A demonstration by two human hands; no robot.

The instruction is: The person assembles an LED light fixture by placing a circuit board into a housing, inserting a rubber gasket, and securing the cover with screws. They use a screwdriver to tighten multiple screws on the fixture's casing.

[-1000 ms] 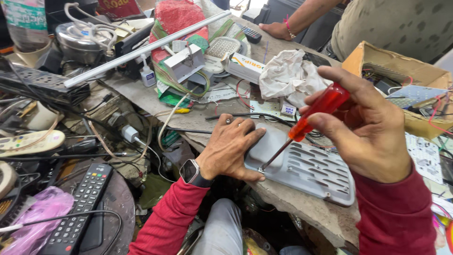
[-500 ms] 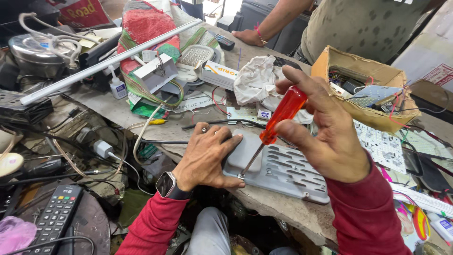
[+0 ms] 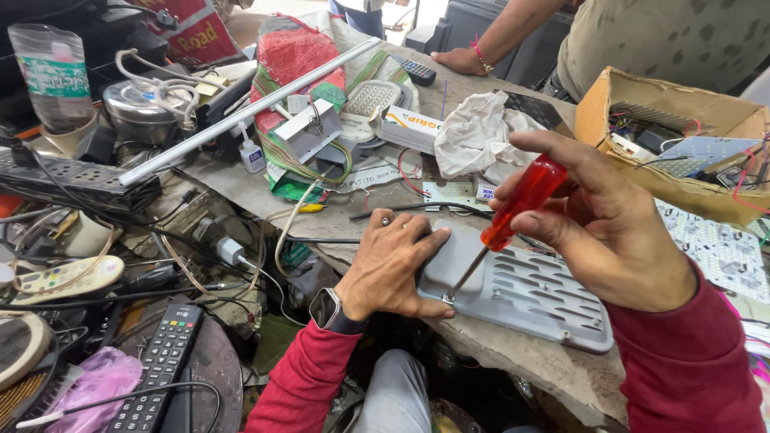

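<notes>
Grey finned housing [image 3: 521,293] lies flat at the tabletop [image 3: 513,353] edge, left hand [image 3: 393,265] pressing it with fingers spread, right hand [image 3: 601,220] fingers wrapped around a red-handled screwdriver [image 3: 513,212] tipped against it.

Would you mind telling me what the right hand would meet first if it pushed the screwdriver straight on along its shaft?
The right hand aims the red-handled screwdriver down-left; its tip already sits on the grey finned housing, apparently at a screw near the left hand.
</notes>
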